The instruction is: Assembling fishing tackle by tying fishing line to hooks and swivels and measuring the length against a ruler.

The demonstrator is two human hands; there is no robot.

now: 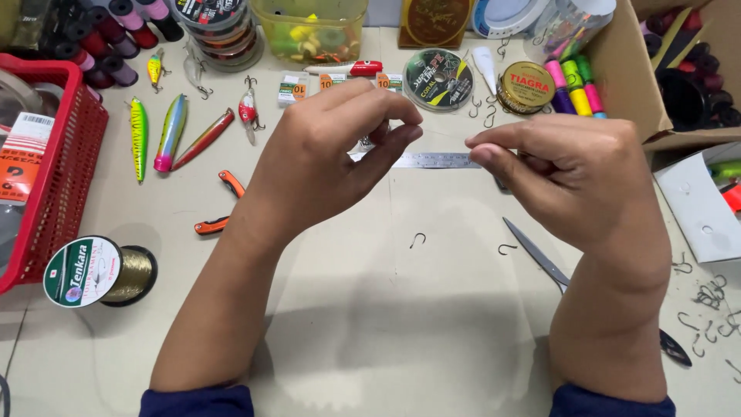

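1. Steel ruler (432, 160) lies flat at the centre of the frame, just behind both raised hands and partly hidden by them
2. Left hand (324, 158) is up at centre, thumb and forefinger pinched narrow; what they grip is too small to tell, though a fine line (444, 135) seems to run across to the other hand
3. Right hand (567, 174) is at centre right, fingers curled and thumb pressed to forefinger in a tight pinch on the same thin line
4. Two loose hooks (417, 239) lie on the bare table (370, 309) below the hands; more hooks are scattered at the lower right edge
5. Scissors (540, 255) lie at lower right, their handles hidden behind the right forearm
6. Orange-handled pliers (220, 205) lie left of the left wrist
7. Four long lures (170, 131), green, yellow, pink and red, lie at upper left, with a small red one beside them
8. Red basket (65, 170) fills the left edge, holding flat packets with white and orange labels
9. Gold line spool (100, 270) with a round green and white label lies at lower left
10. Round dark spool (438, 79) with a green and yellow label sits at top centre; a round gold tin (526, 86) is just right of it
11. Small white and orange hook packets (293, 89) lie above the left hand
12. Cardboard box (641, 69) stands at upper right, with bright pink and green floats beside it
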